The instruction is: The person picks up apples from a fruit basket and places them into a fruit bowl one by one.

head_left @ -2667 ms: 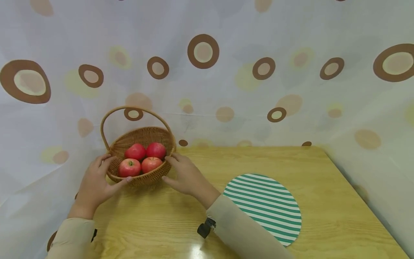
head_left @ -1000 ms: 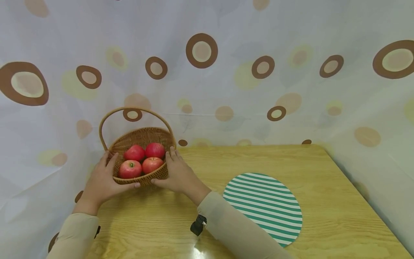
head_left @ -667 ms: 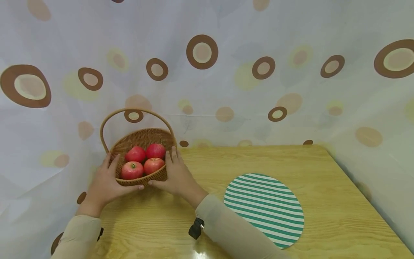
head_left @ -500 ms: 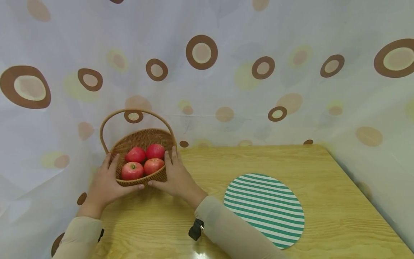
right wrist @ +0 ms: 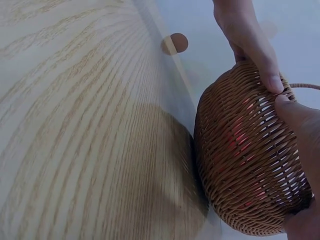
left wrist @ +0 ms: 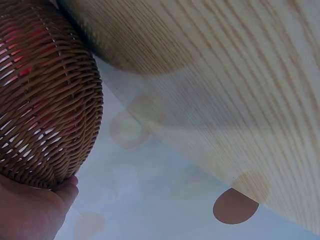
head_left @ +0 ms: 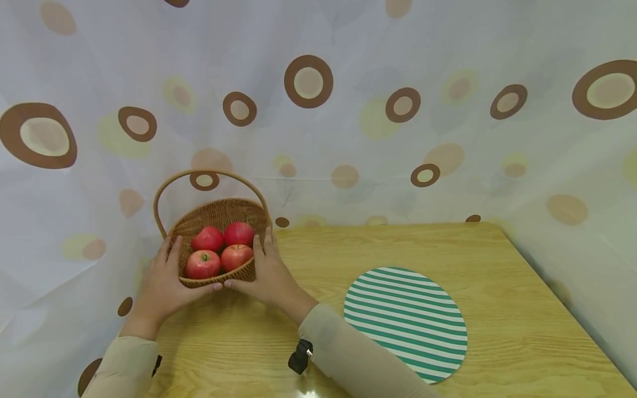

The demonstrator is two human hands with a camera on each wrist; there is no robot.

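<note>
A brown wicker basket (head_left: 219, 211) with an arched handle (head_left: 215, 171) is at the back left of the table in the head view. Several red apples (head_left: 203, 265) lie inside it. My left hand (head_left: 161, 290) holds its left side, fingers along the side and thumb across the front. My right hand (head_left: 273, 284) grips the right side the same way, and the two thumbs nearly meet at the front. In the right wrist view both thumbs press the wicker wall (right wrist: 240, 160). Whether the base touches the table cannot be told for certain.
A round placemat (head_left: 405, 323) with green and white stripes lies on the wooden table (head_left: 507, 309), right of my right forearm. A patterned cloth (head_left: 348, 132) hangs closely behind the table and along its sides.
Both hands have closed in on the basket, the thumbs sliding towards each other along its front. My right hand has shifted a little left. The basket has barely moved, and the apples stay inside.
</note>
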